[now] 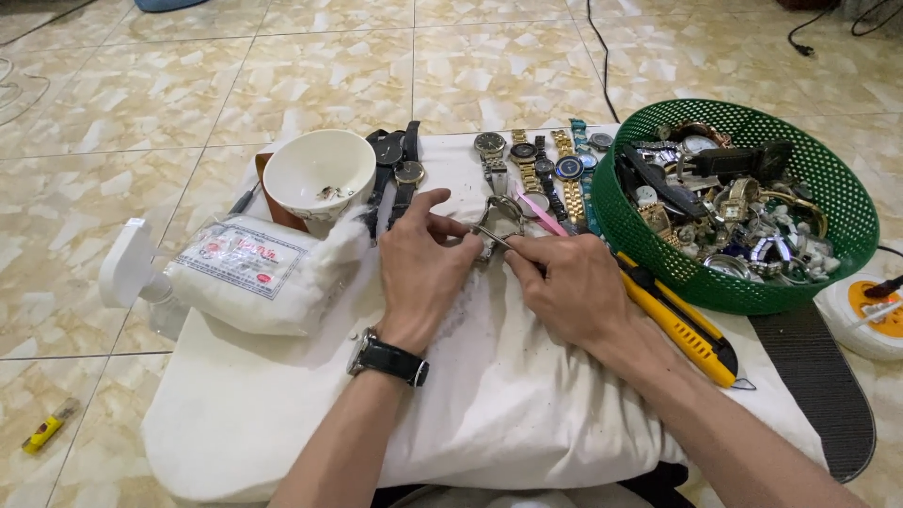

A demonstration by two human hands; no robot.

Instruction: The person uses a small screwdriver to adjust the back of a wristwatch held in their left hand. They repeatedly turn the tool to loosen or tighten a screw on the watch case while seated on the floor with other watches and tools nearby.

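Observation:
My left hand [420, 266] rests on a white cloth-covered cushion [489, 395] and pinches a silver wristwatch [501, 218] by its case. A black watch sits on that wrist. My right hand [567, 282] holds thin metal tweezers [496, 237] whose tips reach the silver wristwatch beside my left fingers. Both hands meet at the middle of the cushion.
Several watches [550, 169] lie in a row at the cushion's far edge. A green mesh basket [649, 249] full of watches stands at the right, a yellow utility knife [679, 325] beside it. A white bowl [318, 171], a cotton wool bag [259, 273] and a spray bottle [132, 268] are left.

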